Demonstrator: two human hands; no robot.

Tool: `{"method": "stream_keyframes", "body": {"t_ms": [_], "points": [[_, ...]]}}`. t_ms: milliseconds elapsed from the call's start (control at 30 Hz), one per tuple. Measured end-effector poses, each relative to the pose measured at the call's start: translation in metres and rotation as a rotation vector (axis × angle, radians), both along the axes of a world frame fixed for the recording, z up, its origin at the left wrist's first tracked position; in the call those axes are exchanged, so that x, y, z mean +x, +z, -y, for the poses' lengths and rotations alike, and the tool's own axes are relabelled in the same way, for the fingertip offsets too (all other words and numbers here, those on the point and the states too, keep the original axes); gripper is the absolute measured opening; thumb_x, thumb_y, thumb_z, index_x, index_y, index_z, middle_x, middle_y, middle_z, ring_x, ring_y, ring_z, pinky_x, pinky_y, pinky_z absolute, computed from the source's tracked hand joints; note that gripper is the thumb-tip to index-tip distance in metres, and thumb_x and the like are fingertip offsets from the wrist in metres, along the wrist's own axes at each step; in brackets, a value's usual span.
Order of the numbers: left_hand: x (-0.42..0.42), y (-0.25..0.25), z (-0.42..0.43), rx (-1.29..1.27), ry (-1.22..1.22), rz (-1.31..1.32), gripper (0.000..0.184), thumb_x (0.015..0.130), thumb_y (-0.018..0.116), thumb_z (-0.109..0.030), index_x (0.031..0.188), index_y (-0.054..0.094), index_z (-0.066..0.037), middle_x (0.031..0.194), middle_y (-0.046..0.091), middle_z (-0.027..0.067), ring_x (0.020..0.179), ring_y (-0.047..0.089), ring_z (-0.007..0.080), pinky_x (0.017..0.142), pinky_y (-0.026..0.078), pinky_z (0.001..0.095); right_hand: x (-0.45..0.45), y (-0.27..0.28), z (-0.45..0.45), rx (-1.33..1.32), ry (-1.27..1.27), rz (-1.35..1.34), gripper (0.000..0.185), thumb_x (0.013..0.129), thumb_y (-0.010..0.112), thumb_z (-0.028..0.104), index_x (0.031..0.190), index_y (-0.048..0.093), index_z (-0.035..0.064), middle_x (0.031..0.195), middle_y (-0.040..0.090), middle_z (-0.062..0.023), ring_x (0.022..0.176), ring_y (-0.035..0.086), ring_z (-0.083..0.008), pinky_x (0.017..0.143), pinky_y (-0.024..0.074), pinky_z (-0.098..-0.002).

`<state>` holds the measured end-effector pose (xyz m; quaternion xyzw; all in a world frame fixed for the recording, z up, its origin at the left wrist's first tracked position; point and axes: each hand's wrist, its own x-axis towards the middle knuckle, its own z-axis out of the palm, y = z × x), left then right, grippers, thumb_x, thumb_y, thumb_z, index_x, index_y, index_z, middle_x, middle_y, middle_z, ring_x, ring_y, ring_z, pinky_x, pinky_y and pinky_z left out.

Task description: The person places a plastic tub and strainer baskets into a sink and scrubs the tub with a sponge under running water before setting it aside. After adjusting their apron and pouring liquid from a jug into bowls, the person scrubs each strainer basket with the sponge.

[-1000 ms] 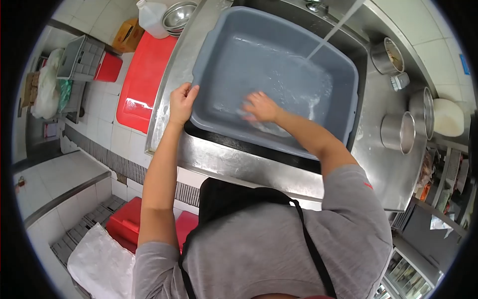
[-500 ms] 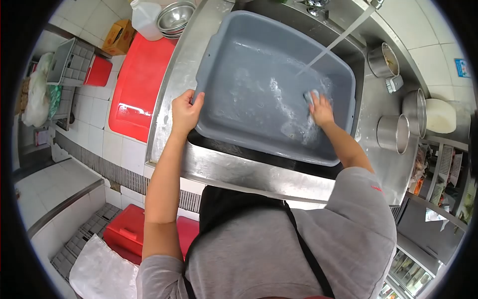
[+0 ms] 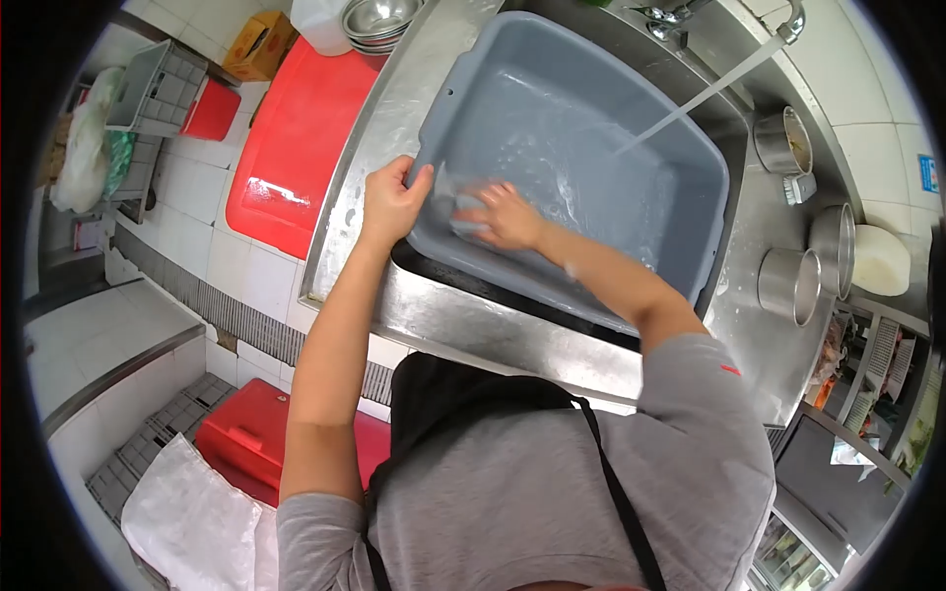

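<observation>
Head view, clock face centred on the tub with 12 at the top. A grey plastic tub [image 3: 678,209] sits in the basin of a stainless-steel sink [image 3: 463,320], whose walls probably limit sliding and catch spills. At about 9 o'clock the left hand [image 3: 392,204] has its grip closed over the tub's rim, thumb towards the inside and fingers outside; this hold presumably steadies the near-left corner. The right hand [image 3: 501,217] reaches inside, towards 8 o'clock, its fingers spread low near the tub's floor. Something pale shows under the fingertips (blur hides its nature), so whether this grip has hold of anything cannot be told. From 2 o'clock a tap spout [image 3: 794,24] sends a stream of water [image 3: 700,96] into the tub, landing well apart from both hands; such an angle likely leaves the arms unobstructed. A steel pot [image 3: 778,284] stands at 4 o'clock on the bench [image 3: 734,330], beside the basin, where it leaves the right forearm room.
</observation>
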<state>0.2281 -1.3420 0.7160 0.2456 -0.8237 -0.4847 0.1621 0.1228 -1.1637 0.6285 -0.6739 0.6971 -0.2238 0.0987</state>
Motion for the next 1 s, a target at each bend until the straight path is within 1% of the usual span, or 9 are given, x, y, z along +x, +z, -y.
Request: {"method": "stream_keyframes", "body": {"t_ms": [67,133,233,300,500,733,800,867,1000], "points": [[0.000,0.003,0.002,-0.020,-0.010,0.015,0.026,0.073,0.061,-0.018,0.062,0.049,0.002,0.045,0.042,0.0089,0.043,0.037,0.0109,0.041,0.030,0.0293,-0.029,-0.020,0.046,-0.129,0.012,-0.096,0.039,0.067,0.064,0.032,0.104,0.057,0.0192,0.115,0.045,-0.0135,0.108,0.042,-0.0302,0.091,0.0316,-0.0439],[0.000,0.006,0.004,-0.013,-0.096,0.000,0.023,0.073,0.061,-0.018,0.065,0.052,0.002,0.046,0.046,0.0091,0.042,0.040,0.0115,0.041,0.033,0.0289,-0.069,-0.003,0.066,0.049,-0.168,-0.060,0.048,0.066,0.066,0.036,0.108,0.054,0.0175,0.114,0.046,-0.0148,0.107,0.043,-0.0295,0.089,0.0324,-0.0444],[0.000,0.001,0.005,-0.050,-0.119,0.024,0.021,0.073,0.061,-0.017,0.066,0.053,0.001,0.047,0.047,0.0079,0.041,0.041,0.0116,0.042,0.033,0.0284,-0.108,-0.021,0.071,-0.015,-0.548,-0.180,0.054,0.066,0.065,0.037,0.114,0.049,0.0153,0.113,0.046,-0.0160,0.106,0.043,-0.0300,0.087,0.0336,-0.0445],[-0.001,0.004,0.001,-0.061,-0.111,0.030,0.021,0.073,0.061,-0.017,0.066,0.053,0.001,0.047,0.047,0.0077,0.041,0.041,0.0115,0.041,0.033,0.0282,-0.111,-0.034,0.077,-0.200,-1.151,-0.383,0.054,0.070,0.062,0.037,0.117,0.046,0.0153,0.112,0.046,-0.0156,0.106,0.042,-0.0308,0.086,0.0336,-0.0442],[0.000,0.005,0.003,-0.063,-0.109,0.049,0.018,0.073,0.062,-0.015,0.068,0.053,0.001,0.047,0.048,0.0066,0.041,0.040,0.0099,0.040,0.032,0.0265,-0.035,-0.024,0.052,-0.199,-0.578,-0.201,0.045,0.074,0.060,0.033,0.113,0.050,0.0130,0.117,0.045,-0.0136,0.104,0.044,-0.0302,0.083,0.0360,-0.0422],[-0.003,0.004,-0.001,-0.069,-0.124,0.040,0.016,0.074,0.061,-0.013,0.073,0.056,0.002,0.049,0.050,0.0055,0.042,0.041,0.0075,0.041,0.032,0.0244,-0.153,-0.022,0.067,-0.037,-0.769,-0.256,0.041,0.076,0.057,0.037,0.113,0.049,0.0216,0.118,0.043,-0.0125,0.106,0.043,-0.0281,0.084,0.0360,-0.0428],[-0.001,0.001,-0.002,-0.089,-0.132,0.059,0.016,0.074,0.061,-0.013,0.074,0.056,0.002,0.050,0.051,0.0056,0.042,0.041,0.0074,0.041,0.033,0.0241,-0.159,-0.034,0.027,-0.059,-0.781,-0.336,0.041,0.078,0.054,0.039,0.115,0.048,0.0231,0.119,0.043,-0.0121,0.108,0.042,-0.0280,0.083,0.0363,-0.0442],[-0.005,0.001,0.000,-0.105,-0.127,0.049,0.015,0.074,0.061,-0.013,0.074,0.056,0.002,0.051,0.052,0.0056,0.042,0.041,0.0073,0.041,0.033,0.0238,-0.163,-0.056,-0.034,-0.066,-1.047,-0.371,0.043,0.079,0.053,0.038,0.119,0.045,0.0239,0.120,0.041,-0.0122,0.109,0.041,-0.0286,0.084,0.0359,-0.0462],[-0.002,-0.002,-0.003,-0.010,-0.117,0.014,0.016,0.074,0.061,-0.013,0.077,0.057,0.002,0.051,0.052,0.0043,0.042,0.041,0.0063,0.042,0.034,0.0229,-0.160,-0.035,-0.136,0.302,-1.137,-0.303,0.047,0.080,0.052,0.039,0.123,0.040,0.0255,0.125,0.037,-0.0131,0.111,0.039,-0.0328,0.087,0.0342,-0.0491]]}}
